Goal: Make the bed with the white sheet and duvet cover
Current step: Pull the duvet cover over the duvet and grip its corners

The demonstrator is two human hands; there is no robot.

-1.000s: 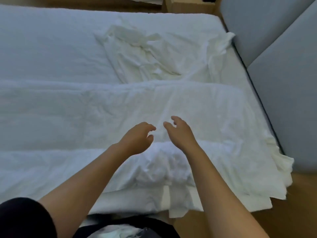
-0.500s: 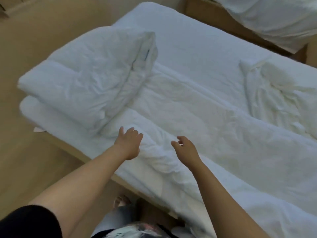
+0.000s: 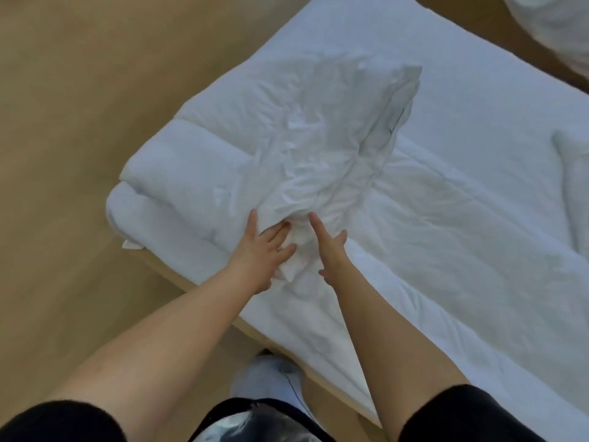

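sleeves: black sleeves [image 3: 63, 419] at the very bottom, both bare arms reaching out over the bed edge
foot: a pale slipper [image 3: 271, 378] on the floor, nearer than the hands, right by the bed frame [image 3: 191, 283]
left hand [image 3: 261, 250]: open, fingers straight and spread, lying flat on the crumpled white fabric
right hand [image 3: 331, 250]: also open, seen edge-on just beside the left one, fingers straight, forefinger tip up against the same bunch of creases; can't tell how hard it presses
duvet [image 3: 302, 129]: white, folded into a thick wrinkly stack straight past the fingertips, filling that corner of the bed, and the near crumpled edge is under the hands
writing: only a thin dark line [image 3: 395, 122] on the stack's far right edge, way too small to read
mattress [image 3: 478, 106]: plain white, beyond and right of the right hand
sheet [image 3: 573, 186]: crumpled white cloth, far right at the picture edge
floor [image 3: 79, 122]: tan, left of the left hand
other bedding [image 3: 557, 27]: more white stuff, far top right corner
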